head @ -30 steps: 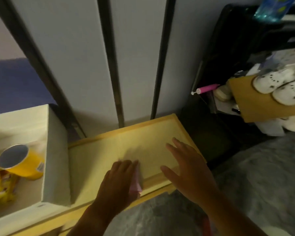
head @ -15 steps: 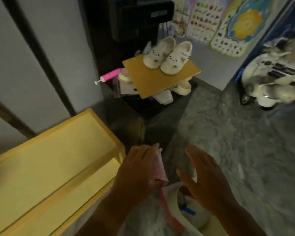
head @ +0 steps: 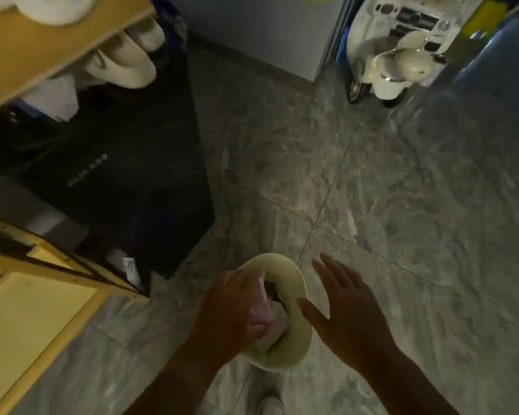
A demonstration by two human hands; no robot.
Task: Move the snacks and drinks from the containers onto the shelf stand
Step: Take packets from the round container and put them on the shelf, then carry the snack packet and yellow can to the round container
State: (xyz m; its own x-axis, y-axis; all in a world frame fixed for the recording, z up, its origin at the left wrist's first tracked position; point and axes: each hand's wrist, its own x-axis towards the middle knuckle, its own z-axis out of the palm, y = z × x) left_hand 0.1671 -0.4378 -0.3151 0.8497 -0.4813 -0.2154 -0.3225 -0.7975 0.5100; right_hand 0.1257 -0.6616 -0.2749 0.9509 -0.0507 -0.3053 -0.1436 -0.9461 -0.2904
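Our left hand (head: pixel 228 313) is curled shut around something pale pink (head: pixel 259 317), a soft, crumpled piece whose make we cannot tell in this dim, blurred view. That hand sits over the near-left part of a cream round container (head: pixel 294 298), its rim showing as a pale oval on the floor directly below us, and the pink thing hangs just over the opening, pressed into our palm and fingers. Inside the container we make out white crinkled material and something dark near the far rim, too blurred to name.

Our right hand (head: pixel 345 310) is spread wide, fingers apart and straight, holding nothing. It hovers just right of the container, with the thumb tip near the right rim; whether it touches, we cannot tell.

To our left lies the yellow shelf stand (head: pixel 27 330), its flat board and raised edge showing bare wood. Beyond it stands a black cabinet (head: pixel 126 175), and above that a tan board (head: pixel 42 43) with white shoes (head: pixel 126 64) under it. A cream toy scooter (head: pixel 399 52) stands well apart at the upper right on the grey marble floor (head: pixel 402 205)
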